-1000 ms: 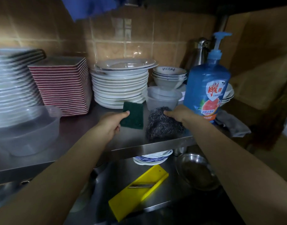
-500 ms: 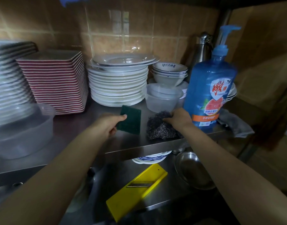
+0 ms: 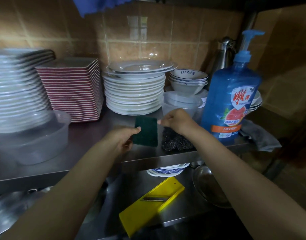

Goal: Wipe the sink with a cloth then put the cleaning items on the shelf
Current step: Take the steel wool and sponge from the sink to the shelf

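1. The wiping step looks finished, judging by where things lie. The grey cloth (image 3: 259,137) lies crumpled at the right end of the shelf (image 3: 89,135), just beside the blue soap bottle (image 3: 230,101). How clean the sink is cannot be read here, as the arms hide most of the space below the shelf.
2. The soap bottle stands upright on the shelf, and the steel wool (image 3: 174,142) rests near the front edge, so those items seem put away.
3. The green scouring pad (image 3: 146,132) is the item in hand. The left hand (image 3: 121,139) pinches its left edge between thumb and fingers, holding it low over the shelf, just beside the steel wool.
4. The right hand (image 3: 176,120) hovers above the steel wool with its fingers curled, one tip close to the pad's upper corner. Whether it grips anything I cannot tell.
5. What seems left is to lay the pad down and let go.
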